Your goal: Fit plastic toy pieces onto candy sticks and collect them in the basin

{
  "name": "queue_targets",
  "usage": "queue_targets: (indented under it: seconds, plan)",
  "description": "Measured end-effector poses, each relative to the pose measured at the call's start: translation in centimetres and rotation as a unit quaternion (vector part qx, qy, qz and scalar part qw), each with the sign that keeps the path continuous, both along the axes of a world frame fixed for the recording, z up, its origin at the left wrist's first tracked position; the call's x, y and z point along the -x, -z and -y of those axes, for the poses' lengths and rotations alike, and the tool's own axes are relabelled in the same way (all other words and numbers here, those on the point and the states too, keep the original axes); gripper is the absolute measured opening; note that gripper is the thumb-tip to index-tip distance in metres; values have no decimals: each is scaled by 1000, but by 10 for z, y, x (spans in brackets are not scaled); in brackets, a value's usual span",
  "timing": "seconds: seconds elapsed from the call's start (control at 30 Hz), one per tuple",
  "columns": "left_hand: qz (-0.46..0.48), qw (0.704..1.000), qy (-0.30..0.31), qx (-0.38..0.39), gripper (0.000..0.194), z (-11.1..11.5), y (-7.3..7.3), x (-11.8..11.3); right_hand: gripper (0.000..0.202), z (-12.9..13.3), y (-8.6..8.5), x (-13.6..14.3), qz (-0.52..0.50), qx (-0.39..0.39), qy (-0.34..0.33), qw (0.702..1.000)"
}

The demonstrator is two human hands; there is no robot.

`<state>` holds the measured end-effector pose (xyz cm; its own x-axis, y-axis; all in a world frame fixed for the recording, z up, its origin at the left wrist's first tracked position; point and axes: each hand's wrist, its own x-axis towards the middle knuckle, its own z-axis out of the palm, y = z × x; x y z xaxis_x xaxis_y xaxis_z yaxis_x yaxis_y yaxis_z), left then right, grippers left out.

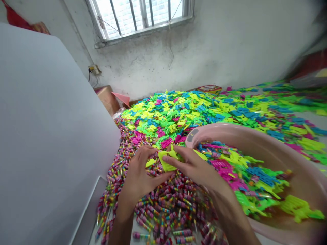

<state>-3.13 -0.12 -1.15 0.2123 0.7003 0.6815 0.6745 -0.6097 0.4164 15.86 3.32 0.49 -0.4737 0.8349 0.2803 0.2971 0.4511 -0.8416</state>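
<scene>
A yellow-green plastic piece [167, 161] is pinched in my right hand [189, 163], its thumb and fingers closed on it. My left hand [140, 170] is just to the left, thumb and fingers apart in a wide curve, the thumb reaching toward the piece's lower edge. Whether the left fingertips touch the piece is hard to tell. Below both hands lies a thick layer of small candy-filled tubes [163, 211] with pink wrapping. Beyond the hands rises a heap of yellow, green, blue and pink plastic pieces [173, 109].
On the right, a pink oval basin [255, 132] holds mixed plastic pieces and some tubes. A large white panel [56, 129] fills the left side. At the back are a barred window [143, 15], a cardboard box [107, 100] and a wall socket [94, 69].
</scene>
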Motion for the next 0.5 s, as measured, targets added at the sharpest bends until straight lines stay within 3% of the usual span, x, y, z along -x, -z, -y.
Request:
queue_targets:
  seconds: [0.5]
  plan:
    - [-61, 997, 32, -34, 46, 1, -8, 7, 51, -5, 2, 2, -6, 41, -41, 998]
